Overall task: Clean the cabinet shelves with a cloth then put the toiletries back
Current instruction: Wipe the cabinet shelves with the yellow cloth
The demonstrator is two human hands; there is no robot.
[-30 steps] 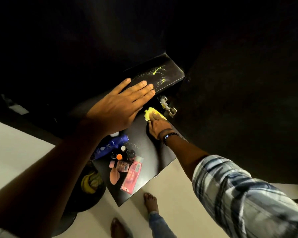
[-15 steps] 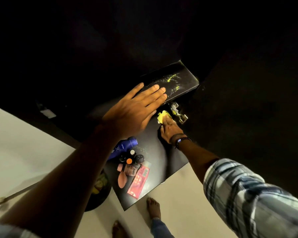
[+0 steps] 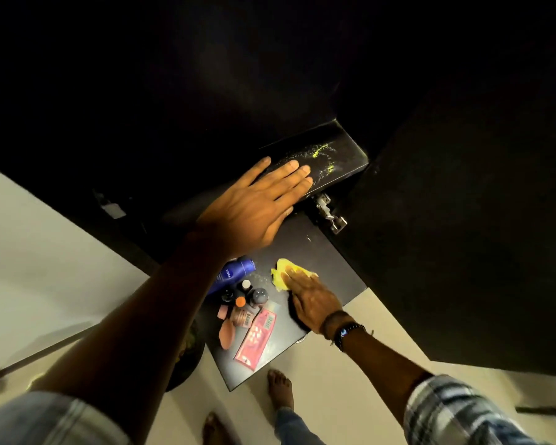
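My right hand [image 3: 312, 298] presses a yellow cloth [image 3: 281, 277] flat onto the lower black shelf [image 3: 331, 271], fingers straight. My left hand [image 3: 257, 207] lies open, palm down, on the front edge of the upper black shelf [image 3: 341, 159], which carries yellow-white smears. Left of the cloth stand the toiletries: a blue Nivea bottle [image 3: 231, 273] lying down, small dark bottles [image 3: 254, 293], a pink sponge [image 3: 227, 334] and a pink packet [image 3: 256, 338].
A metal hinge [image 3: 329, 213] sits between the two shelves, beside the open dark cabinet door [image 3: 463, 236] on the right. Below, a dark bowl [image 3: 187, 351] stands on the pale floor, near my bare feet [image 3: 280, 387]. The cabinet's upper part is in darkness.
My right hand has slid the cloth from the back of the lower shelf, near the hinge, toward the front. My left hand stays on the upper shelf.
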